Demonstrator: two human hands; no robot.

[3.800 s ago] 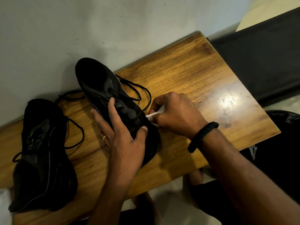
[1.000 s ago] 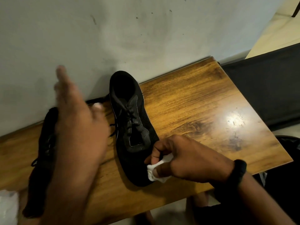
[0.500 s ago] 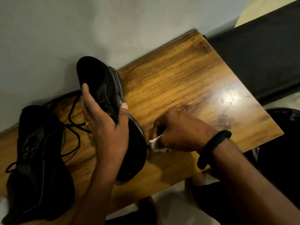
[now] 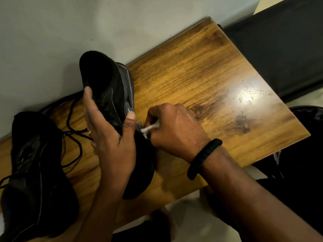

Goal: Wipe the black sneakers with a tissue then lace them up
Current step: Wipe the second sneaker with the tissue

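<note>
A black sneaker (image 4: 111,84) lies tilted onto its side on the wooden bench (image 4: 201,81), heel toward the wall. My left hand (image 4: 111,137) grips it across the middle, thumb over the upper edge and fingers behind. My right hand (image 4: 174,130) pinches a small white tissue (image 4: 150,128) and presses it against the sneaker's side near the sole. The second black sneaker (image 4: 33,172) rests at the bench's left end, its loose black laces (image 4: 75,133) trailing over the wood between the two shoes.
A grey wall (image 4: 87,23) runs directly behind the bench. A dark panel (image 4: 283,46) stands at the right, and a black bag or bin (image 4: 307,154) sits below the bench's right corner. Pale floor (image 4: 195,220) shows beneath the front edge.
Since a second ago my left hand came down and took hold of the sneaker, tipping it onto its side. My right hand moved the tissue from the toe up along the sneaker's side.
</note>
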